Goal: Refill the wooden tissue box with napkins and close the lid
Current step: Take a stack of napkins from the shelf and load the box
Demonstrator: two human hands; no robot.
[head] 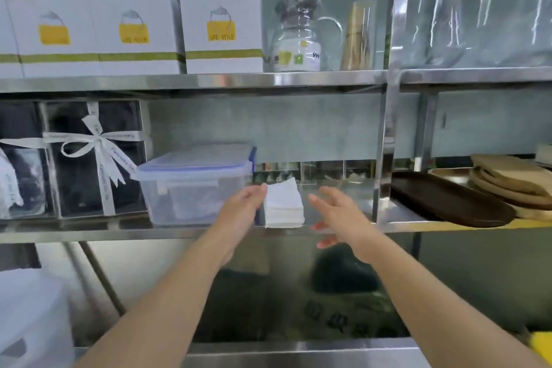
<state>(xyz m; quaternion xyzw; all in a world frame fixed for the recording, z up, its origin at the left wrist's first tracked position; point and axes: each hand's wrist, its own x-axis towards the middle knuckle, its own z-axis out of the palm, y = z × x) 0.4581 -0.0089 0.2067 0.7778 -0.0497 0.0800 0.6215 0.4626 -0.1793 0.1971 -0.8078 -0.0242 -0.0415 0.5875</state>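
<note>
A stack of white napkins stands on the middle steel shelf, near its front edge. My left hand is at the stack's left side with its fingertips touching the top left corner, fingers loosely curled. My right hand hovers open a short way to the right of the stack, fingers spread, not touching it. No wooden tissue box is in view.
A clear plastic container with a blue-clipped lid sits just left of the napkins. Dark gift boxes with white ribbon stand further left. Wooden trays lie on the right shelf. White cartons and a glass jug are above.
</note>
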